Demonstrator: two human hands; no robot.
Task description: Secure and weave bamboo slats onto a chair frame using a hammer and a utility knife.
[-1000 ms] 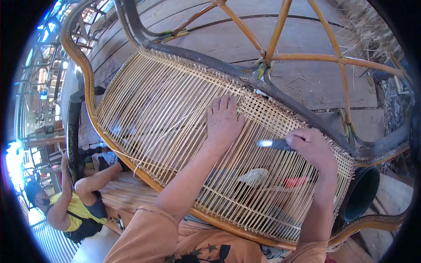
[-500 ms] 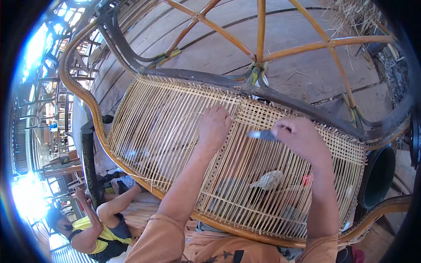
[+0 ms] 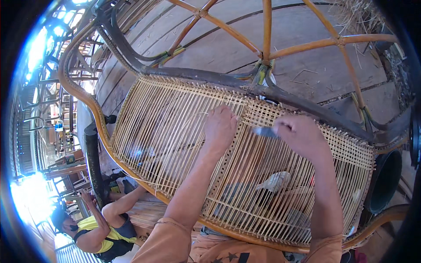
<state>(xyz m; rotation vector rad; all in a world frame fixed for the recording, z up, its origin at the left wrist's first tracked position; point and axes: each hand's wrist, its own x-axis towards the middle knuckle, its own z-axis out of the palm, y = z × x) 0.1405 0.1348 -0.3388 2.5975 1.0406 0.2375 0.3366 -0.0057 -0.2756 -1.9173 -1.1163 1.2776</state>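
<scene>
Across my lap lies a curved wooden frame with cane strands strung over it as an open panel. My left hand is closed just above the panel, near the perforated middle bar; a thin pale cane strand shows at its fingers, mostly covered. To its right, my right hand is wrapped round a knife whose short, flat grey blade points left toward the bar; its handle is hidden. Close woven cane squares run along the panel's far edge, while longer strands stand apart nearer me.
Beyond the panel, brown cane poles meet at a bound joint over a plank floor. A dark round container stands at the right. Another person in a yellow top sits at the lower left. Fibre scraps lie at the far right.
The view has shifted slightly, so the frame and panel sit a little further right. My hands keep nearly the same places over the panel, the knife still in my right hand.
</scene>
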